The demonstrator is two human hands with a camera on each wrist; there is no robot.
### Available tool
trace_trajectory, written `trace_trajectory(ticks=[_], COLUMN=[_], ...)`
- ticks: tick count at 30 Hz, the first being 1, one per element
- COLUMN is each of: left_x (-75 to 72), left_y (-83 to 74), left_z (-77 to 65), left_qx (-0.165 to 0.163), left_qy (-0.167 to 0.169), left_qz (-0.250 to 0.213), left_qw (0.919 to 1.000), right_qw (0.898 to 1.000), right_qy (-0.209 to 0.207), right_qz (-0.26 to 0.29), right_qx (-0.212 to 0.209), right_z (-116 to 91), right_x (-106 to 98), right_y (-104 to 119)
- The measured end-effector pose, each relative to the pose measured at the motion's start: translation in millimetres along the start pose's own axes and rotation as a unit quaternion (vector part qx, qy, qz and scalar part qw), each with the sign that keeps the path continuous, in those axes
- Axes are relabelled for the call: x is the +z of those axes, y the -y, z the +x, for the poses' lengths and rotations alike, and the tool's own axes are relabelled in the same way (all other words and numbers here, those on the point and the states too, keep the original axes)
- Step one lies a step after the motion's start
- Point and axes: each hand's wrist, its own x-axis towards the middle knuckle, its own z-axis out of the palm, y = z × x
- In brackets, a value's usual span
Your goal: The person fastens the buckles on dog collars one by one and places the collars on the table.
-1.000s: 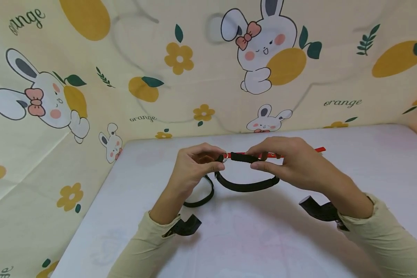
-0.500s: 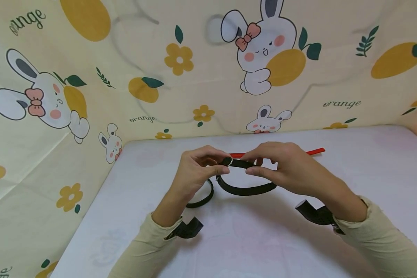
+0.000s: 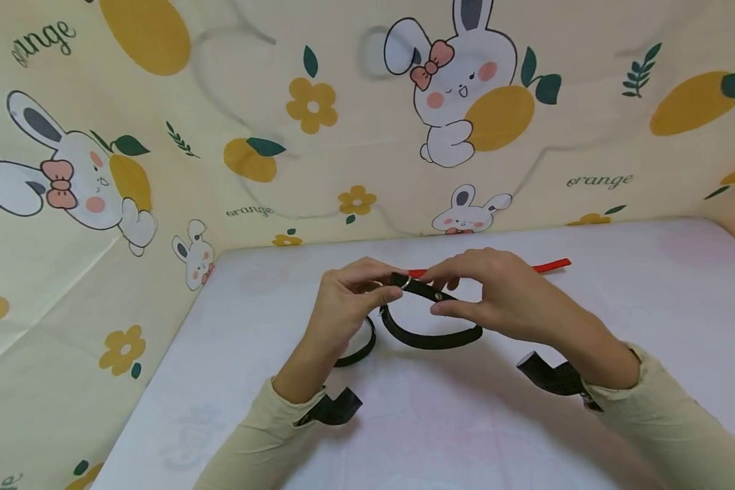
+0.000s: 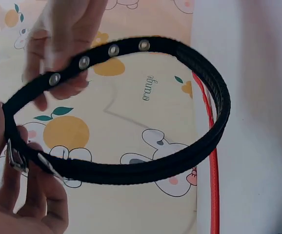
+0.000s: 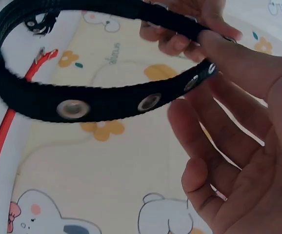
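Observation:
A black collar (image 3: 431,340) forms a loop between the two hands, held up over the white table. My left hand (image 3: 349,299) pinches it at the buckle end; the metal buckle (image 4: 17,158) and a thin metal loop beside it show in the left wrist view. Metal-rimmed eyelets (image 4: 113,50) run along the strap's other end. My right hand (image 3: 490,282) pinches that end between thumb (image 5: 224,51) and fingers. In the head view the strap end slants down from the left fingertips to the right ones, and the rest of the loop hangs below.
A red strap (image 3: 551,265) lies on the white table (image 3: 441,422) behind the hands. Another black band (image 3: 361,355) curves on the table below the left hand. Patterned cloth (image 3: 312,177) with rabbits and oranges rises behind the table.
Both hands have come slightly lower and nearer together. The pinched strap end has turned from nearly level to slanting down to the right, and an eyelet now shows. The hands keep hold of the collar.

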Motion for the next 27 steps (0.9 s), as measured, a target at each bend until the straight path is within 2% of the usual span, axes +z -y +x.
trace_trajectory(ticks=[4, 8, 13, 22, 27], left_x=[-5.0, -7.8, -8.4, -9.7, -9.1], left_y=[-0.4, 1.0, 1.6, -1.9, -2.2], left_z=[0.2, 1.5, 3.8, 3.4, 3.2], left_qx=[-0.019, -0.029, -0.044, -0.056, -0.054], left_qy=[-0.036, -0.048, -0.034, -0.02, -0.009], left_qz=[-0.004, -0.02, -0.025, 0.031, 0.042], left_qw=[0.9991, 0.9982, 0.9981, 0.9977, 0.9976], right_qw=[0.999, 0.998, 0.998, 0.998, 0.998], right_qy=[0.018, 0.016, 0.001, -0.018, -0.019], right_qz=[-0.009, -0.003, -0.005, -0.006, -0.008], right_qx=[0.031, 0.056, 0.055, 0.054, 0.061], right_z=[3, 3, 0, 0, 1], right_x=[-5, -11, -17, -17, -14], right_y=[-4, -6, -8, -9, -8])
